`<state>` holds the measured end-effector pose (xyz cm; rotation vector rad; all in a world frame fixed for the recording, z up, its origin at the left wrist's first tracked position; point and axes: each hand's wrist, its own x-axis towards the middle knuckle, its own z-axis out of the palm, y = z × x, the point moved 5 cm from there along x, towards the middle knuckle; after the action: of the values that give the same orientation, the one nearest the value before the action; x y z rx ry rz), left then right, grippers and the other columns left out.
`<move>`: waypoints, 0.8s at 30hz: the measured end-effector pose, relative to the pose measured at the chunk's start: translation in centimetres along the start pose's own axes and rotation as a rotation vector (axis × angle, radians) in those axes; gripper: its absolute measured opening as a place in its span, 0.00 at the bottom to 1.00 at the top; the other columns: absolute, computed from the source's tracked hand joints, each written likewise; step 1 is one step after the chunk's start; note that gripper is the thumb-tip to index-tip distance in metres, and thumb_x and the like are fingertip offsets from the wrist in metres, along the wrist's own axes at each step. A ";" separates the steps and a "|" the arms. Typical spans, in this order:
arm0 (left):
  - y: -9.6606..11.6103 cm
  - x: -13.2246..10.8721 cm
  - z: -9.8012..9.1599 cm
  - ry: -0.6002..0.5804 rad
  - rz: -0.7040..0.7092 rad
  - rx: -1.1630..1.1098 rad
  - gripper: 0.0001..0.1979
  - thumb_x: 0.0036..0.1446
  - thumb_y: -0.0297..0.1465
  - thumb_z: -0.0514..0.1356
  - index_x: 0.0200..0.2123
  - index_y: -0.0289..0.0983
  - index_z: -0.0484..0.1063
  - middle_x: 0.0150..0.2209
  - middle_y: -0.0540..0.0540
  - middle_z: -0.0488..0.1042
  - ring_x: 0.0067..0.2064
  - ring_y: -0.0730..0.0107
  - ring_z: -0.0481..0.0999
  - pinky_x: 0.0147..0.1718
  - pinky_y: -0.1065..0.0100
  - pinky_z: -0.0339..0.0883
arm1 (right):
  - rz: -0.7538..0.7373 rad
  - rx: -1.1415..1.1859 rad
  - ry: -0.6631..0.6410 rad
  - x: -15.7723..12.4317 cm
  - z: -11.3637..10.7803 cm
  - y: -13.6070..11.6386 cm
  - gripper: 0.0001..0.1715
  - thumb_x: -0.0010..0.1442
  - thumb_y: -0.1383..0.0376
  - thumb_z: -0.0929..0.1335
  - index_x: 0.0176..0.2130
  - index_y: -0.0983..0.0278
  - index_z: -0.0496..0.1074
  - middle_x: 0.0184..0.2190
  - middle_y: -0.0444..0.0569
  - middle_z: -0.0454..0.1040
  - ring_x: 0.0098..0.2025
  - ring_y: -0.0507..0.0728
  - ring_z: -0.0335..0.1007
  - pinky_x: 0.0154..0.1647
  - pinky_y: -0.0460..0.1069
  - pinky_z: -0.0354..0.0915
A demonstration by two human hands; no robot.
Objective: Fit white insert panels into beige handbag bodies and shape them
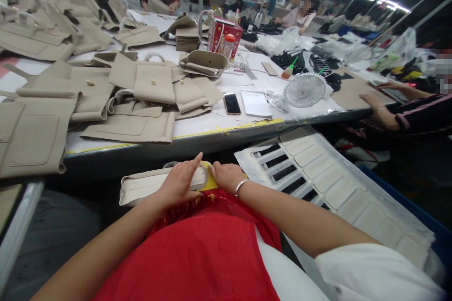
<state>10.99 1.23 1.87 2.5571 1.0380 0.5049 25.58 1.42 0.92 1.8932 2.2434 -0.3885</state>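
Observation:
In my lap lies a beige bag part [141,189] with a pale, flat side facing up. My left hand [181,178] rests over its right end, fingers stretched and thumb spread. Close beside it, my right hand [228,176] has its fingers curled in at that same end; what they pinch is hidden. Between the hands shows a bright yellow piece [209,179], partly covered by the fingers. A red apron [197,254] lies beneath.
Beige handbags [155,82] crowd the white table [197,131] ahead. A phone [232,103], a white pad [256,103] and a small fan [304,90] stand near its edge. Right of my lap is a sheet of pale panels [339,183]. A co-worker's arms [388,108] reach in at right.

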 end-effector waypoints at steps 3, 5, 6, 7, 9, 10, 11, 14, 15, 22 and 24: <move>0.0 0.0 0.0 0.014 -0.038 0.013 0.57 0.40 0.40 0.67 0.63 0.37 0.30 0.49 0.38 0.67 0.47 0.54 0.68 0.46 0.58 0.61 | -0.031 0.086 0.020 1.0 -0.6 -0.3 0.26 0.64 0.53 0.51 0.41 0.67 0.66 0.34 0.60 0.74 0.39 0.66 0.72 0.39 0.60 0.63; 0.1 -0.1 0.1 0.045 -0.094 0.041 0.56 0.42 0.42 0.66 0.63 0.36 0.30 0.47 0.37 0.68 0.45 0.55 0.69 0.44 0.59 0.62 | -0.036 0.132 0.044 1.8 -1.3 -0.4 0.25 0.63 0.52 0.54 0.39 0.68 0.67 0.34 0.61 0.75 0.39 0.66 0.71 0.40 0.61 0.62; 0.2 -0.2 0.2 0.062 -0.123 0.059 0.56 0.42 0.42 0.65 0.63 0.35 0.30 0.46 0.37 0.68 0.44 0.55 0.69 0.43 0.59 0.62 | -0.034 0.160 0.063 2.2 -1.8 -0.3 0.25 0.62 0.52 0.55 0.38 0.68 0.68 0.33 0.61 0.75 0.39 0.67 0.71 0.41 0.61 0.62; 0.2 -0.4 0.3 0.075 -0.147 0.075 0.56 0.42 0.43 0.65 0.63 0.35 0.30 0.46 0.37 0.69 0.44 0.55 0.69 0.43 0.58 0.62 | -0.028 0.193 0.086 2.5 -2.3 -0.1 0.25 0.61 0.51 0.57 0.36 0.68 0.69 0.32 0.62 0.74 0.39 0.67 0.71 0.41 0.61 0.61; 0.3 -0.6 0.5 0.092 -0.181 0.099 0.56 0.42 0.45 0.64 0.63 0.33 0.31 0.46 0.37 0.69 0.44 0.54 0.69 0.44 0.58 0.61 | -0.012 0.275 0.149 3.0 -3.7 0.6 0.25 0.60 0.50 0.58 0.32 0.68 0.69 0.31 0.61 0.74 0.39 0.66 0.70 0.43 0.60 0.61; 0.3 -0.6 0.5 0.093 -0.195 0.110 0.56 0.41 0.46 0.64 0.63 0.33 0.32 0.46 0.37 0.69 0.45 0.54 0.68 0.45 0.58 0.60 | -0.009 0.327 0.186 3.1 -4.5 1.0 0.24 0.60 0.51 0.57 0.30 0.67 0.68 0.30 0.60 0.74 0.39 0.64 0.70 0.43 0.58 0.61; 0.4 -0.5 0.6 0.090 -0.210 0.124 0.55 0.41 0.47 0.64 0.63 0.32 0.35 0.46 0.37 0.69 0.46 0.54 0.68 0.46 0.58 0.60 | -0.011 0.386 0.225 3.2 -5.2 1.4 0.24 0.61 0.52 0.56 0.30 0.66 0.67 0.29 0.57 0.73 0.38 0.61 0.70 0.41 0.56 0.62; 0.9 0.2 0.7 0.042 -0.248 0.174 0.48 0.40 0.51 0.62 0.59 0.32 0.50 0.48 0.35 0.68 0.48 0.51 0.66 0.48 0.57 0.57 | -0.028 0.566 0.311 3.2 -6.9 1.8 0.22 0.63 0.57 0.51 0.32 0.64 0.64 0.21 0.46 0.65 0.24 0.53 0.65 0.27 0.48 0.62; 1.1 0.6 0.8 0.016 -0.252 0.183 0.46 0.40 0.52 0.62 0.58 0.32 0.55 0.49 0.35 0.67 0.49 0.51 0.66 0.48 0.57 0.56 | -0.047 0.700 0.334 3.2 -7.2 1.7 0.21 0.63 0.58 0.49 0.32 0.63 0.63 0.17 0.42 0.60 0.19 0.51 0.59 0.22 0.45 0.59; 1.4 2.1 0.8 -0.070 -0.231 0.175 0.40 0.39 0.51 0.63 0.52 0.34 0.61 0.48 0.39 0.68 0.47 0.54 0.66 0.45 0.59 0.56 | -0.310 2.015 0.164 4.4 -4.7 -1.6 0.19 0.57 0.53 0.59 0.25 0.64 0.64 0.12 0.35 0.49 0.12 0.45 0.42 0.12 0.40 0.43; 1.2 2.1 0.9 -0.084 -0.235 0.174 0.37 0.40 0.51 0.62 0.50 0.36 0.62 0.46 0.40 0.69 0.46 0.55 0.66 0.44 0.59 0.55 | -0.269 2.057 0.103 4.8 -3.8 -2.2 0.21 0.57 0.51 0.60 0.24 0.65 0.65 0.11 0.35 0.50 0.12 0.45 0.43 0.11 0.40 0.42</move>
<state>13.51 1.72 2.01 2.5303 1.3826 0.2519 22.72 6.80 3.26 1.6462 1.7731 -3.5465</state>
